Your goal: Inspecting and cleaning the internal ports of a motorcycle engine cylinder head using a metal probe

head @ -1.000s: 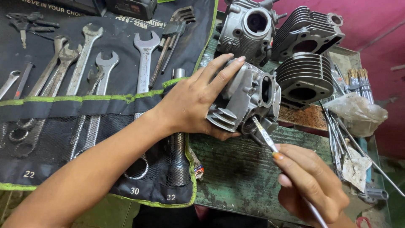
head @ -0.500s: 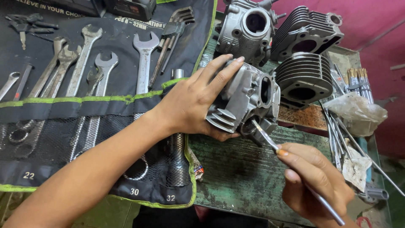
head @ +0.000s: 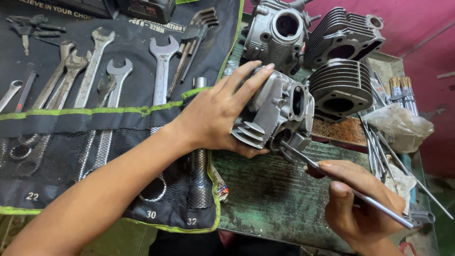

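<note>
We see the left hand (head: 222,111) spread over a grey cylinder head (head: 277,114), fingers curled over its top and thumb beneath the fins, gripping it and tilting it on the green bench (head: 275,194). The head sits at the bench's middle, just right of the tool roll (head: 95,142) and in front of another head (head: 277,35) and two finned cylinders (head: 341,85). The right hand (head: 355,199) pinches a thin metal rod (head: 341,185) between thumb and fingers, closed around it like a pen; the rod's tip reaches into an opening on the head's lower side. Spanners (head: 161,71) lie in the roll's pockets, with hex keys (head: 194,38) above them. A bundle of thin rods (head: 379,147) and a crumpled plastic bag (head: 403,125) lie at the right.
</note>
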